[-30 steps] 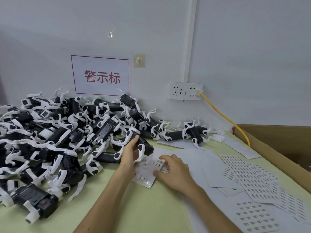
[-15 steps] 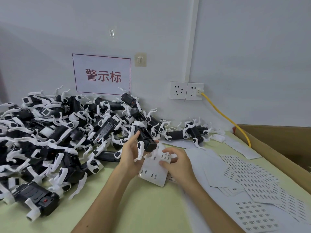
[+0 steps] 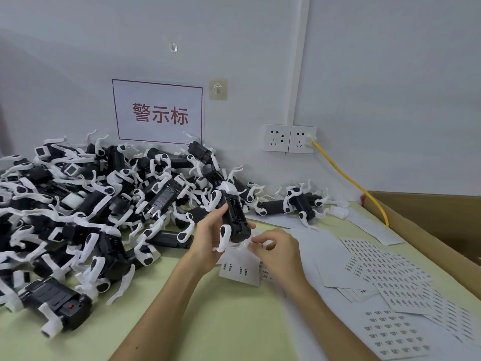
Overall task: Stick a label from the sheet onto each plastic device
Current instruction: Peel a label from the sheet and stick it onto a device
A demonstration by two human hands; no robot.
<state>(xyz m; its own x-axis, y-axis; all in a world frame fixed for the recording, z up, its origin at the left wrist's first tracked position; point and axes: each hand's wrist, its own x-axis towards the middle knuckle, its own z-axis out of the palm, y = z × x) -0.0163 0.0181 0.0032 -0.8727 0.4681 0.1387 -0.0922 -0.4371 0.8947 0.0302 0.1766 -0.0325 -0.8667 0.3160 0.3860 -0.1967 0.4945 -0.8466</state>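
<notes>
My left hand grips a black-and-white plastic device, raised above the table with its black underside facing me. A small label sheet hangs tilted under the device, pinched by my right hand at its top edge. My right fingertips sit close to the device's lower end. Whether a peeled label is on a fingertip I cannot tell. A big pile of the same devices covers the left of the table.
More label sheets lie spread over white paper on the right. A cardboard box stands at the far right. A yellow cable runs from the wall sockets. Two devices lie apart near the wall.
My left hand lifted the device out of the pile and turned it more upright. My right hand picked the small label sheet up off the table and brought it under the device.
</notes>
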